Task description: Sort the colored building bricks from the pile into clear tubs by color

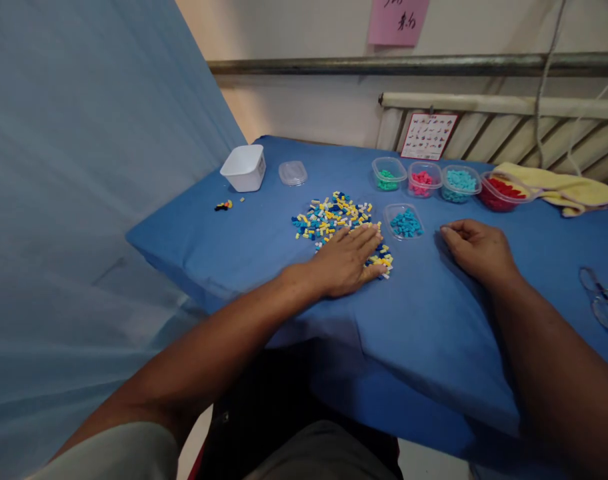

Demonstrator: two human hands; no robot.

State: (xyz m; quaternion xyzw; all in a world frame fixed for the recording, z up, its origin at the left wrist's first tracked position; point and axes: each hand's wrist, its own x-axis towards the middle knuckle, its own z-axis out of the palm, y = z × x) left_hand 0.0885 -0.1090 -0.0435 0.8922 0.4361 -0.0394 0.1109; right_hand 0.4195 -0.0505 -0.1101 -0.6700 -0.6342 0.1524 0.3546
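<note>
My left hand (348, 261) lies flat over the near right part of a spread of small building bricks (329, 217), with its fingers stretched out. The bricks are yellow, white, light blue and dark blue; some are hidden under the palm. My right hand (479, 250) rests on the blue cloth further right, its fingers curled in. Whether anything is inside those fingers is hidden. Between the two hands stands a clear shallow tub with blue bricks (407, 224).
Along the back stand clear tubs of green bricks (387, 179), pink bricks (422, 183), light blue bricks (459, 184) and red bricks (504, 193). A yellow cloth (574, 190) and glasses (604, 303) lie right. A white bin (244, 168), clear lid (293, 173) and dark bricks (223, 206) are left.
</note>
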